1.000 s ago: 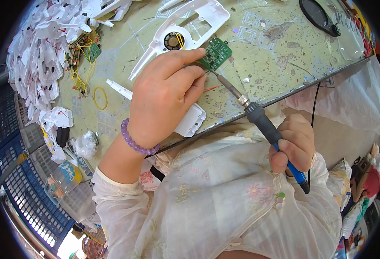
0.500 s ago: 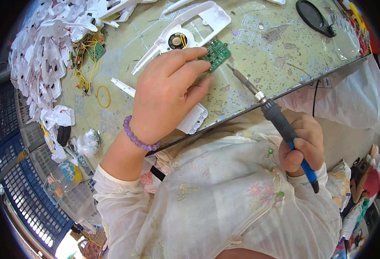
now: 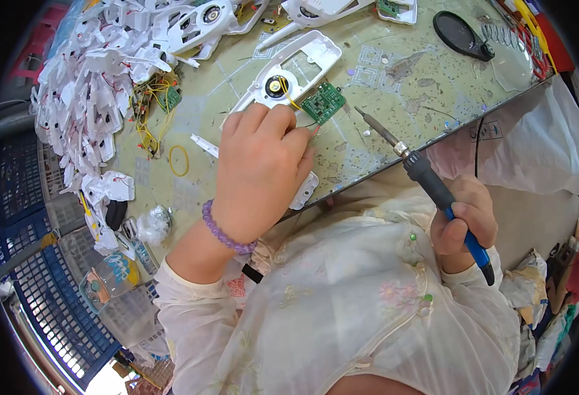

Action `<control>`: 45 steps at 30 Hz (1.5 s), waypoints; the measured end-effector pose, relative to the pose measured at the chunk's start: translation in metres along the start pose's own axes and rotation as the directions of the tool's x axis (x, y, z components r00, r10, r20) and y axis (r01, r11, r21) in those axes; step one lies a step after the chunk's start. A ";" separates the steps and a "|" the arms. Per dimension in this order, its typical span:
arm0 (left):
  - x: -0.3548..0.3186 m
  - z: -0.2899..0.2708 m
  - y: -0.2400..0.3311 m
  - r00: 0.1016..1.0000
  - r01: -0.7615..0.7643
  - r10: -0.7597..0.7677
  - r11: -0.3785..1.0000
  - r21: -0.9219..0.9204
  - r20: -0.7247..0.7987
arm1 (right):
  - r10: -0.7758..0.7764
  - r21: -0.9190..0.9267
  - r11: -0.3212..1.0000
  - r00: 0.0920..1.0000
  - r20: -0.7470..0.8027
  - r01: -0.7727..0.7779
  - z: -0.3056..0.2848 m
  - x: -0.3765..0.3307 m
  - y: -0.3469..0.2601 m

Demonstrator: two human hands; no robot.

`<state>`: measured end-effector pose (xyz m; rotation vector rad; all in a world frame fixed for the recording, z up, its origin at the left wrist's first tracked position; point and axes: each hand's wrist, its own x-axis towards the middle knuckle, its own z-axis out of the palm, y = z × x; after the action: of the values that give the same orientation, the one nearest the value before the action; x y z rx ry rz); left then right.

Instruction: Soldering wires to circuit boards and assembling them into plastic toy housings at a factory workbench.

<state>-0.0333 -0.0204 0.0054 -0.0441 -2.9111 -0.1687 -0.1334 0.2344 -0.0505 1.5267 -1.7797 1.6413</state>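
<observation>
My right hand (image 3: 464, 217) is closed around the blue and black handle of a soldering iron (image 3: 427, 178), its metal tip pointing up and left, apart from the green circuit board (image 3: 323, 103). The board lies at the lower right edge of a white plastic casing (image 3: 319, 52). Yellow wires run from it to the round speaker (image 3: 276, 87) set in that casing. My left hand (image 3: 263, 164), with a purple bead bracelet, is curled over the casing's lower part beside the board. A short red wire (image 3: 315, 130) shows by its thumb; whatever its fingertips grip is hidden.
A large heap of white casings (image 3: 85, 92) fills the left, with wired boards (image 3: 161, 99) beside it. A yellow rubber band (image 3: 179, 160) lies nearer. More casings (image 3: 204, 26) line the back. At the back right sit a black oval part (image 3: 462, 34) and a coiled spring (image 3: 503, 39).
My left hand has let go of the circuit board and moved toward me, fingers curling. The board stays by the casing with its wires showing. The soldering iron remains in my right hand.
</observation>
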 end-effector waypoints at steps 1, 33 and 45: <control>-0.001 0.002 0.000 1.000 0.002 -0.002 1.000 -0.009 0.020 | -0.001 0.000 1.000 1.000 -0.005 0.001 0.000 -0.001 0.000; 0.009 0.027 -0.025 0.994 0.033 -0.069 0.923 -0.383 -0.081 | 0.058 0.145 0.988 0.998 0.018 -0.060 0.016 -0.002 0.009; 0.015 0.028 -0.031 0.997 -0.038 0.008 0.907 -0.420 -0.075 | 0.152 0.223 0.963 0.988 0.010 -0.150 0.020 0.001 0.009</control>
<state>-0.0552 -0.0476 -0.0222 -0.1401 -2.7445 -0.7768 -0.1331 0.2151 -0.0607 1.5029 -1.7983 1.9772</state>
